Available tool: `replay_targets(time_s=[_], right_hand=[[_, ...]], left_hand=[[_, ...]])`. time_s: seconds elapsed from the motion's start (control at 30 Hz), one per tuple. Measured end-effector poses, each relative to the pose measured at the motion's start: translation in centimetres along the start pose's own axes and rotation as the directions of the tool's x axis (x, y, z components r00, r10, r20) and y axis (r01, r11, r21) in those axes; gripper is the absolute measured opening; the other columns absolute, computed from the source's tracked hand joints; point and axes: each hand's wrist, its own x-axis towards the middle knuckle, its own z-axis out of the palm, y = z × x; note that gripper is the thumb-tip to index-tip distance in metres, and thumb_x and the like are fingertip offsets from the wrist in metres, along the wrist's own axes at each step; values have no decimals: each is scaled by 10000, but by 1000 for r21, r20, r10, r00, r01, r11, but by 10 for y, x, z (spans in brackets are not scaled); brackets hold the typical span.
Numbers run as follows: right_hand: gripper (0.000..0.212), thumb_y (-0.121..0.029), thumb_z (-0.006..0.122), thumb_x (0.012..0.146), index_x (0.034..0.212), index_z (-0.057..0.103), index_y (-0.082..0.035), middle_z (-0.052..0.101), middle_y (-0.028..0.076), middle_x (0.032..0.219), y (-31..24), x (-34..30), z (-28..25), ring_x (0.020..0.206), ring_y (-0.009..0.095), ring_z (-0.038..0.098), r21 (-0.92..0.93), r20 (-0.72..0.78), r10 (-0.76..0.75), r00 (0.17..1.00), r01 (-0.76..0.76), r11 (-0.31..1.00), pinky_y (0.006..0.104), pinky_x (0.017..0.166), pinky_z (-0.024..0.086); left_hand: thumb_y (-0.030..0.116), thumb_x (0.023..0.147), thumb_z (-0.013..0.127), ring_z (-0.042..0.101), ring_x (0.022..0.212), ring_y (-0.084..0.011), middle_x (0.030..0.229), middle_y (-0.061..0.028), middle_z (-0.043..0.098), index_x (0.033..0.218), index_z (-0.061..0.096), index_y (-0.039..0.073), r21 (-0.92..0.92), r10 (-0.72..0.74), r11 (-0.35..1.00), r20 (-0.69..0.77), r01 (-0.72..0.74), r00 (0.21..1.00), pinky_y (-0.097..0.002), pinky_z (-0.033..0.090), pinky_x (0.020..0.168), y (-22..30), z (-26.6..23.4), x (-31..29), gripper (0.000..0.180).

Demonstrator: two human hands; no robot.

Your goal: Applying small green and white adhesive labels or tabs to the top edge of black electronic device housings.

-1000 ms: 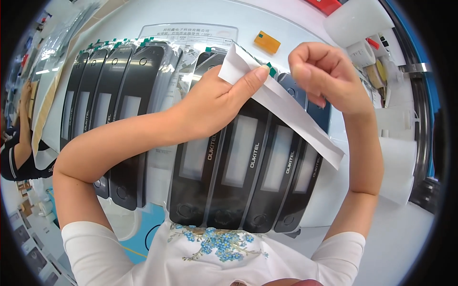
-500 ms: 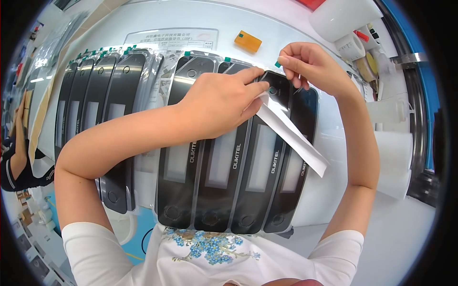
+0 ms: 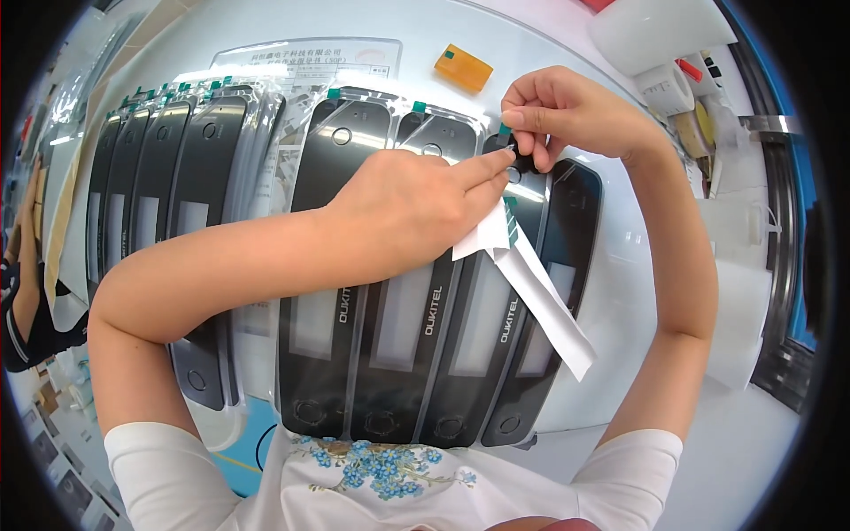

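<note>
Your R hand, at 1 o'clock, pinches a green tab by the 3rd black panel's top end; your L hand, fingertips alongside, grips the white strip (4 o'clock), prob. for quick reach.

A white surface carries a row of black panels. Left of the row lie more panels; beyond it, a sheet and an orange block

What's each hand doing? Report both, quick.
Left hand: closed, holding the white paper strip.
Right hand: closed, thumb and fingers pinching a small green tab.
</note>
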Motion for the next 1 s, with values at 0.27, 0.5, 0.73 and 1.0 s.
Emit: replay_targets(time_s=[0.27,0.5,0.73,1.0], right_hand=[[237,-203,584,974,903,606,22,626,47,708,-3,4,1,553,116,618,-24,5,29,1000,-29,999,236,538,540],[236,-199,586,970,895,608,24,620,45,693,-4,3,2,556,116,621,-37,-6,36,999,-36,999,240,535,540],[247,-226,617,948,980,629,19,634,30,736,4,-14,2,545,71,568,96,-80,-51,996,58,994,218,519,512],[220,-142,721,868,1003,657,20,647,-1,783,2,-65,32,653,38,577,-6,-82,-256,963,256,967,185,511,450]], left_hand=[[102,775,632,637,623,-165,1322,-42,575,1156,624,66,-41,-12,999,-46,10,999,-286,520,547,0,2,-1,382],[86,763,643,663,630,-186,1314,-76,570,1124,626,66,-58,-52,997,-32,50,998,-292,524,532,0,1,1,361],[109,780,654,670,697,-231,1217,-98,582,1056,610,63,-165,-69,984,-11,66,998,-336,543,594,-1,-4,1,284],[426,1029,426,460,680,-101,698,-5,531,930,628,15,-908,-456,168,274,385,847,-287,418,628,10,-26,8,468]])
